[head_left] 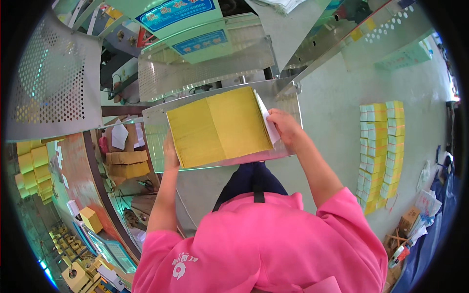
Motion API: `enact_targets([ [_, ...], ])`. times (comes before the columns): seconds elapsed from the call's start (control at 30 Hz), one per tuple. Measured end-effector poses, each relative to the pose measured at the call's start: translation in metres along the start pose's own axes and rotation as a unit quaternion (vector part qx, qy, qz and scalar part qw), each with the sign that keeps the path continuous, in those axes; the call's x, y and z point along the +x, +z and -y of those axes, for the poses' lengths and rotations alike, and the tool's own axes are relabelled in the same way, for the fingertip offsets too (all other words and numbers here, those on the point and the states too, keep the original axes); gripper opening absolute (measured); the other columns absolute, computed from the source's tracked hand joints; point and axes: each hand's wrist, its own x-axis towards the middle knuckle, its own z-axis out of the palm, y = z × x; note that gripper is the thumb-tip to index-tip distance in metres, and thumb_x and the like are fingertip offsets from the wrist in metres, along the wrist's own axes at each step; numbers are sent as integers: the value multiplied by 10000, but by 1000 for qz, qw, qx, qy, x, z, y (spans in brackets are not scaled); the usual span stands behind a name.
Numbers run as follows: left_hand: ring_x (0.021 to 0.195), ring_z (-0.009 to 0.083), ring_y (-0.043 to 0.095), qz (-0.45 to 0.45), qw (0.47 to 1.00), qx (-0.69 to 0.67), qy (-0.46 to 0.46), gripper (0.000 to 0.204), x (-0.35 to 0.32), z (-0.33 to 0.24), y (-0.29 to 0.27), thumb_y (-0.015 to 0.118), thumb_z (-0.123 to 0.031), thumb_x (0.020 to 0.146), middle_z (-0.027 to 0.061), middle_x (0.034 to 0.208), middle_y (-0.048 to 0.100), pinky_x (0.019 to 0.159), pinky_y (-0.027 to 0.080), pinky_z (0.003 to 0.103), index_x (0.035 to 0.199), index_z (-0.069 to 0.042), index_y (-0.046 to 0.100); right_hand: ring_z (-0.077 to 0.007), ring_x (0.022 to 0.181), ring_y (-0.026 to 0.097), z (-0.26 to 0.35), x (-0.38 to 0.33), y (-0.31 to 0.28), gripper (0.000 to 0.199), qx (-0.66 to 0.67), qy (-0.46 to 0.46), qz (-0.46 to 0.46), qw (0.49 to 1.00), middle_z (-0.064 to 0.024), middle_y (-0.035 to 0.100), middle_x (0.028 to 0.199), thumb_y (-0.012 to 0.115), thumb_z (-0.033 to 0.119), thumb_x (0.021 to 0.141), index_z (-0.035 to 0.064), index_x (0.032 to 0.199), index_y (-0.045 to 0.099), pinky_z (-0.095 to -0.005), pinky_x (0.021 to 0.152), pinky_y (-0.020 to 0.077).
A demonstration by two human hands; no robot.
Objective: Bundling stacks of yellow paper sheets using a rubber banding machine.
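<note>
Your left forearm is pointing forward, left hand standing edge-on, fingers partly hidden; your right forearm is angling inward, right hand lying half-curled.

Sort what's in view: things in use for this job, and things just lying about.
In use, by the look of it:
yellow paper, between left hand and right hand
white paper at its right edge
metal tray beneath

Apparently just lying about:
paper bundles on the floor, perhaps related
cardboard box, lower right
blue sheet beside it
</note>
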Motion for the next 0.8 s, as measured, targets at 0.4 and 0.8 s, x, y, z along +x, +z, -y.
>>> enact_targets([
  [0.4, 1259, 222, 452, -23, 997, -72, 21, 545, -14, -11, 18, 367, -381, 1027, 120, 1362, 494, 1059, 331, 344, 1380, 30, 428, -247, 787, 634, -33, 11, 34, 310, -292, -286, -252, 877, -107, 639, 844, 550, 67, 829, 144, 1102, 674, -359, 713, 495],
  [0.8, 1247, 208, 456, -7, 994, -110, -5, 529, -14, -18, 19, 378, -375, 1018, 110, 1350, 497, 1052, 332, 339, 1367, 18, 444, -152, 854, 655, -14, -6, 36, 183, -217, -262, -205, 918, -56, 708, 958, 581, 112, 896, 59, 1012, 713, -291, 762, 506],
])
